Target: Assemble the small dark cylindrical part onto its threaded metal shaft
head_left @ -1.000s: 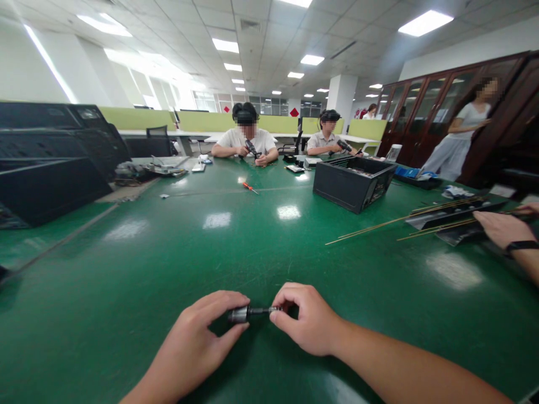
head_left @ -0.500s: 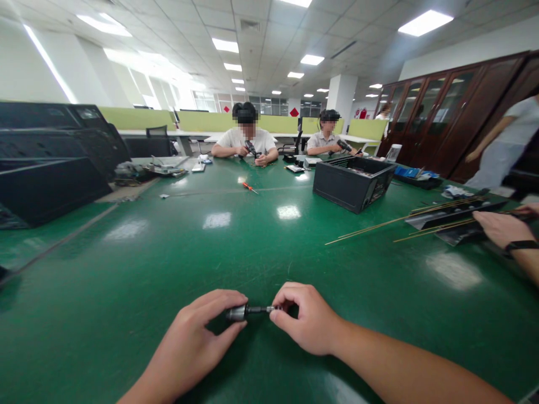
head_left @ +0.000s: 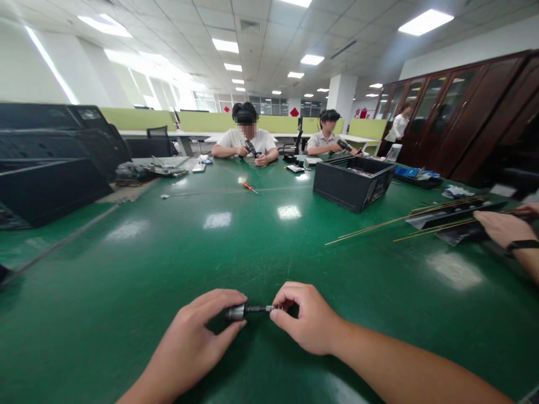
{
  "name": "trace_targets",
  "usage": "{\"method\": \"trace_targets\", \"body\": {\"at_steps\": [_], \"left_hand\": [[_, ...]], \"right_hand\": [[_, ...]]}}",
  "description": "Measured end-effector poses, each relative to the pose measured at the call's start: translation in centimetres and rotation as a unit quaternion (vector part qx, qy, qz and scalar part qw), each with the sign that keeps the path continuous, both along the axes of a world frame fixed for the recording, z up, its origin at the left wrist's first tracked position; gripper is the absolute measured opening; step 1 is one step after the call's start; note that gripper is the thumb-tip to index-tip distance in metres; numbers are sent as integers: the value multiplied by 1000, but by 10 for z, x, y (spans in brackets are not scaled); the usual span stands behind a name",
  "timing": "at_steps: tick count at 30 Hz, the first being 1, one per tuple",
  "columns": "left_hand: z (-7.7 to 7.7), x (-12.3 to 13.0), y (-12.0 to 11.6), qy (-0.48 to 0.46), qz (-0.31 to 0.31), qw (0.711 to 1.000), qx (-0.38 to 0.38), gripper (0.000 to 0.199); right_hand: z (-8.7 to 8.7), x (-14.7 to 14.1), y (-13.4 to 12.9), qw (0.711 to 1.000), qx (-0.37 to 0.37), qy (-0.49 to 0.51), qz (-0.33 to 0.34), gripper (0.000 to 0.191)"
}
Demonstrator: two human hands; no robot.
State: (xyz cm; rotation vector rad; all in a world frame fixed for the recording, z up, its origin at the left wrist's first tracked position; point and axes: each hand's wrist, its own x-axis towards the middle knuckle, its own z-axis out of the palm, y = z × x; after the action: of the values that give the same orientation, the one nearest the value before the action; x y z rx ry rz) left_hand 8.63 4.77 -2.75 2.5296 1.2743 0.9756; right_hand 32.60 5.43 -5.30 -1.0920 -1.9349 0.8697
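A dark cylindrical tool part (head_left: 237, 312) with a thin shaft (head_left: 256, 309) lies level just above or on the green table (head_left: 202, 255), near its front edge. My left hand (head_left: 197, 336) grips the thick cylinder between thumb and fingers. At the right end of the shaft, my right hand (head_left: 305, 318) pinches the metallic tip with thumb and forefinger; that tip is partly hidden by the fingers.
An orange screwdriver (head_left: 250, 188) lies mid-table. Behind it sits a black computer case (head_left: 353, 182). Thin brass-coloured rods (head_left: 370, 227) and another person's hand (head_left: 503, 229) are at right. Black cases (head_left: 50, 185) stand at left. Two people sit opposite with power tools.
A person in light clothes at the far right has gone out of view, and one shows more fully by the cabinets. My hands and the tool part look the same.
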Motion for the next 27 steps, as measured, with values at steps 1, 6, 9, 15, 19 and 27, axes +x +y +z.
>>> {"method": "trace_targets", "body": {"at_steps": [1,6,9,15,19,27], "left_hand": [[0,0,0,1,0,1000,-3,17],[2,0,0,3,7,1000,-20,17],[3,1,-1,6,11,1000,-26,17],[0,-5,0,4,21,1000,-3,19],[3,-15,6,-22,100,994,37,29],[15,-18,10,-145,284,947,-45,54]], "right_hand": [[0,0,0,1000,0,0,-1,7],[0,0,-1,1000,-2,-2,-3,7],[1,0,-2,1000,-3,-1,-3,8],[1,0,-1,1000,-10,16,-9,8],[0,2,1,997,-29,71,-8,22],[-9,2,8,989,-56,135,11,62]]}}
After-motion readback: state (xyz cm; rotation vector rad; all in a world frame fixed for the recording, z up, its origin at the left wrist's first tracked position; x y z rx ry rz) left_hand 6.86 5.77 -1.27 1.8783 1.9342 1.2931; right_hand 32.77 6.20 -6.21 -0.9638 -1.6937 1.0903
